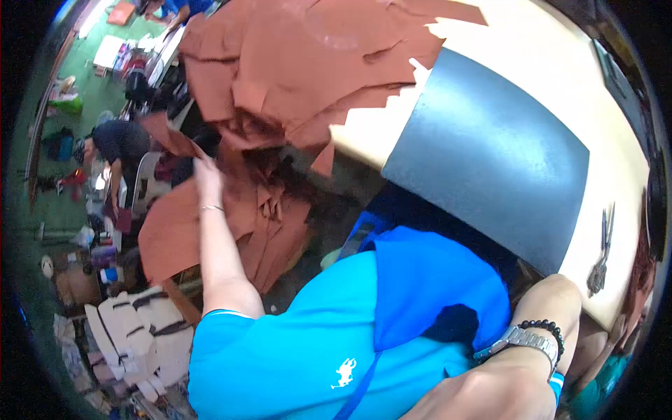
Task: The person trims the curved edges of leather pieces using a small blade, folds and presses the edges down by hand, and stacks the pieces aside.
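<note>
My left hand, blurred by motion, is stretched out to the left, with a thin bracelet at its wrist. Its fingers close on a strip of brown leather-like sheet. Below that hand hangs a heap of brown leather-like pieces. A larger stack of the same brown sheets covers the far left of the table. My right hand is bent back close to my chest at the bottom edge, with a watch and a dark bead bracelet on its wrist. Its fingers are out of frame.
A dark rectangular board lies on the pale tabletop. Scissors or a similar metal tool rest at its right. Off-white cut pieces are piled at lower left. Other people work at left and lower right.
</note>
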{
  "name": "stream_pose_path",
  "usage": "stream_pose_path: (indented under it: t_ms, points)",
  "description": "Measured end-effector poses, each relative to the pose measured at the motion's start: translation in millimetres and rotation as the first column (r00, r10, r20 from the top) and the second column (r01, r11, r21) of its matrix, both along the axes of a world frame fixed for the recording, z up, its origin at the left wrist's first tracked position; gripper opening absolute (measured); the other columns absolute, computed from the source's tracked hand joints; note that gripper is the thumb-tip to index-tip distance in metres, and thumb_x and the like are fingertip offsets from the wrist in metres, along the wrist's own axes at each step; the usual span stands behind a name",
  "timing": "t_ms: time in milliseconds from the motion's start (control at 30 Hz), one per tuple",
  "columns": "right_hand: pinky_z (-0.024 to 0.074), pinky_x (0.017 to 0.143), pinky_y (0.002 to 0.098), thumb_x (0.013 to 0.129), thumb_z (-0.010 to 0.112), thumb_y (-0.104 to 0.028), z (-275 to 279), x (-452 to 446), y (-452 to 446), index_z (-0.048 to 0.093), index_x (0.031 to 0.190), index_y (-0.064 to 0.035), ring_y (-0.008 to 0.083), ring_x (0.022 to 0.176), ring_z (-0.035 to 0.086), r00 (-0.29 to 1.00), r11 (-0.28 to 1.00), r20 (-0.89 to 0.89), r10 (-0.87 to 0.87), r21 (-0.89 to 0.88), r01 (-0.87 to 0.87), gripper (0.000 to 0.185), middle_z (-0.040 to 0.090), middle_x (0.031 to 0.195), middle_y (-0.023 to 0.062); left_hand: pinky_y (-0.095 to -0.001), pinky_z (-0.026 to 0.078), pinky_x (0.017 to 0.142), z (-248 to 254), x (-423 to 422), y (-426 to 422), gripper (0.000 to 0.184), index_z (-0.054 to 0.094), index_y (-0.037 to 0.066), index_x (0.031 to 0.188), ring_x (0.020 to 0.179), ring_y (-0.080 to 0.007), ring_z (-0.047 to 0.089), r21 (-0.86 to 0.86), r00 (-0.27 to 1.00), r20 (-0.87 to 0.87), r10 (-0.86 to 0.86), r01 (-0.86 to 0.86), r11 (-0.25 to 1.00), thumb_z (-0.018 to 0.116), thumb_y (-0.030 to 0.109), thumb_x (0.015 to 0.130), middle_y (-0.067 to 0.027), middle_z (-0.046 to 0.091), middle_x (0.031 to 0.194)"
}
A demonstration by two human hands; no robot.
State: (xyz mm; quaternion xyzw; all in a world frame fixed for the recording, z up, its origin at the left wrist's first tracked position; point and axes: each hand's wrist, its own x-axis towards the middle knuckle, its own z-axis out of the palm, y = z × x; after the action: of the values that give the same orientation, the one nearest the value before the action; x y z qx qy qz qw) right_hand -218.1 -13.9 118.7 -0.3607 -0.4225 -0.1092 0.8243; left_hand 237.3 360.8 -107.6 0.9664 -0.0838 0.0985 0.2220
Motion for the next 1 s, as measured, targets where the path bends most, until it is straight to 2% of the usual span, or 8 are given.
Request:
stream_pose_path:
  t_ms: [67, 133, 367, 500, 567, 700, 833, 1000]
  points:
    - [0.0534, 0.081, 0.0379, 0.101, 0.043, -0.017, 2.4, 1.8, -9.7, 0.056, 0.104, 0.0146, 0.0361, 0.095, 0.063, 0.999, 0.999, 0.021, -0.033, -0.013, 0.034, 0.035, 0.06, 0.105, 0.0308, -0.0552, 0.022, 0.118, -121.6, 16.3, 20.0, 0.06, 0.025, 0.002, 0.153, 0.143, -0.0526, 0.021, 0.714, 0.916, -0.39, -0.097, 0.367, 0.596, 0.029, 0.039, 0.105, -0.0356, 0.02, 0.155]
    - [0.0541, 0.084, 0.0386, 0.101, 0.042, -0.016, 5.5, 1.8, -16.7, 0.056, 0.106, 0.0161, 0.037, 0.098, 0.064, 0.997, 0.997, 0.041, -0.066, -0.024, 0.067, 0.036, 0.06, 0.107, 0.0321, -0.0643, 0.011, 0.116, -189.9, -4.0, 8.4, 0.085, 0.015, 0.014, 0.159, 0.147, -0.0483, 0.016, 0.251, 0.893, -0.399, 0.207, -0.111, 0.962, 0.029, 0.07, 0.096, -0.0327, 0.015, 0.158]
    - [0.0566, 0.089, 0.0405, 0.1, 0.046, -0.013, 4.8, 13.8, -59.3, 0.056, 0.114, 0.0158, 0.0387, 0.104, 0.067, 1.0, 0.997, 0.017, -0.011, -0.07, 0.012, 0.034, 0.063, 0.113, 0.0335, -0.0589, 0.02, 0.116, -110.1, -47.9, -69.0, 0.079, 0.024, 0.0, 0.154, 0.148, -0.0383, 0.022, -0.373, 0.813, -0.153, 0.561, -0.573, 0.729, 0.036, 0.058, 0.101, -0.0235, 0.021, 0.16]
    - [0.0565, 0.077, 0.0401, 0.081, 0.075, -0.004, -23.6, -7.7, -98.2, 0.067, 0.111, 0.0034, 0.028, 0.085, 0.072, 0.745, 0.654, -0.15, -0.65, -0.61, 0.448, 0.032, 0.072, 0.095, 0.0187, -0.0468, 0.029, 0.116, -39.1, -21.5, -101.7, 0.059, 0.03, -0.004, 0.15, 0.141, -0.0403, 0.033, -0.776, 0.786, 0.32, 0.529, -0.102, 0.622, 0.038, 0.034, 0.106, -0.0289, 0.028, 0.155]
    - [0.0559, 0.078, 0.0402, 0.076, 0.079, -0.003, -66.4, -7.7, -114.0, 0.068, 0.111, -0.0029, 0.029, 0.087, 0.071, 0.32, 0.057, 0.132, -0.938, -0.853, 0.518, 0.037, 0.073, 0.097, 0.0121, -0.0496, 0.026, 0.115, 29.1, -28.7, -145.1, 0.05, 0.039, -0.003, 0.144, 0.14, -0.0395, 0.032, -0.541, 0.734, 0.584, 0.347, 0.033, 0.84, 0.046, 0.026, 0.104, -0.0283, 0.036, 0.149]
    - [0.0472, 0.098, 0.0442, 0.079, 0.076, -0.008, -139.4, -40.7, -144.2, 0.066, 0.112, -0.0051, 0.0338, 0.112, 0.062, 0.107, -0.416, 0.447, -0.888, -0.882, 0.222, 0.034, 0.067, 0.114, 0.0125, -0.0572, 0.02, 0.117, 91.3, -49.4, -253.9, 0.053, 0.048, 0.006, 0.142, 0.148, -0.0414, 0.021, 0.068, 0.716, 0.614, -0.331, 0.37, 0.927, 0.058, 0.034, 0.098, -0.0225, 0.034, 0.155]
    - [0.0364, 0.109, 0.0553, 0.082, 0.075, -0.013, -153.1, -50.8, -139.1, 0.067, 0.114, -0.0084, 0.0348, 0.123, 0.056, 0.027, -0.439, 0.449, -0.893, -0.883, 0.165, 0.033, 0.064, 0.123, 0.0105, -0.0696, 0.01, 0.113, 67.2, -18.9, -350.7, 0.086, 0.026, 0.006, 0.155, 0.151, -0.0408, 0.01, -0.011, 0.94, 0.265, -0.213, 0.224, 0.974, 0.044, 0.064, 0.095, -0.0231, 0.017, 0.162]
    - [0.0352, 0.111, 0.0546, 0.083, 0.075, -0.015, -154.7, -51.7, -142.6, 0.07, 0.109, -0.0092, 0.0324, 0.122, 0.058, -0.011, -0.373, 0.379, -0.925, -0.905, 0.207, 0.028, 0.066, 0.122, 0.0096, -0.0727, 0.01, 0.112, 64.7, 7.3, -390.7, 0.07, 0.026, 0.008, 0.156, 0.152, -0.0329, 0.014, 0.12, 0.987, 0.151, -0.051, 0.033, 0.992, 0.034, 0.053, 0.102, -0.0169, 0.018, 0.163]
